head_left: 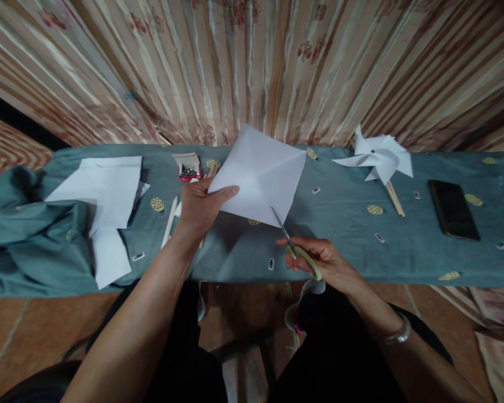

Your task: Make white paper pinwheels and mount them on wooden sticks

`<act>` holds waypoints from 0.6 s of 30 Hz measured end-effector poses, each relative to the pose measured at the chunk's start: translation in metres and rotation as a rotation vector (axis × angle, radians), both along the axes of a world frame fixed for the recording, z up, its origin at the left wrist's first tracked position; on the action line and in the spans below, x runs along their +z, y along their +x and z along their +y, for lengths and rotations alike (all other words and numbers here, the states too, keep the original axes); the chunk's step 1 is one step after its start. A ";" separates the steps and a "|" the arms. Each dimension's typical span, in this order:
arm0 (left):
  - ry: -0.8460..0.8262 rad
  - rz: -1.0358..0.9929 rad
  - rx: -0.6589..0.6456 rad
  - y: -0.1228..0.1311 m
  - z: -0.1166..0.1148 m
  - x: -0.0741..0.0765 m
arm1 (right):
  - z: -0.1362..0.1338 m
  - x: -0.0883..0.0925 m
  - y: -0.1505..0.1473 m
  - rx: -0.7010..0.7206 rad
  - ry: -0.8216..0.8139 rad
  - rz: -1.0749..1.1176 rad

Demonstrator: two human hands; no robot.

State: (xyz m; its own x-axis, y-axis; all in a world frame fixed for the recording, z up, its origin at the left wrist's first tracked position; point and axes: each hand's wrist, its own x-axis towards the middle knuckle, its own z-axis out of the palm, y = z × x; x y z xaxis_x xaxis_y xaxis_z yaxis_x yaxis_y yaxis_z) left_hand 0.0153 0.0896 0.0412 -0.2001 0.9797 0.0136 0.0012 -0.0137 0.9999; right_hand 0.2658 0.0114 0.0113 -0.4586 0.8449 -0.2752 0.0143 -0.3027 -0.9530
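My left hand [201, 207] pinches the left corner of a creased white paper square [262, 173] and holds it up over the table. My right hand [325, 260] is closed round the pale green handles of a pair of scissors [296, 246]. The scissor blades point up and left, with the tips touching the paper's lower corner.
The teal cloth-covered table [344, 240] carries loose white sheets [109, 190] at the left, a small red box of pins [189, 168], wooden sticks [170, 221], a finished paper pinwheel [380, 157] on a stick and a black phone [452, 210] at the right. A striped curtain hangs behind.
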 end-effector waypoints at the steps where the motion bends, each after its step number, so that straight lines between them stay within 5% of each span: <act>1: 0.001 -0.002 -0.001 0.000 0.000 0.000 | 0.000 -0.001 0.000 -0.001 -0.002 -0.004; 18: -0.023 0.017 0.015 0.000 0.000 0.000 | -0.001 -0.002 -0.001 -0.057 -0.086 -0.017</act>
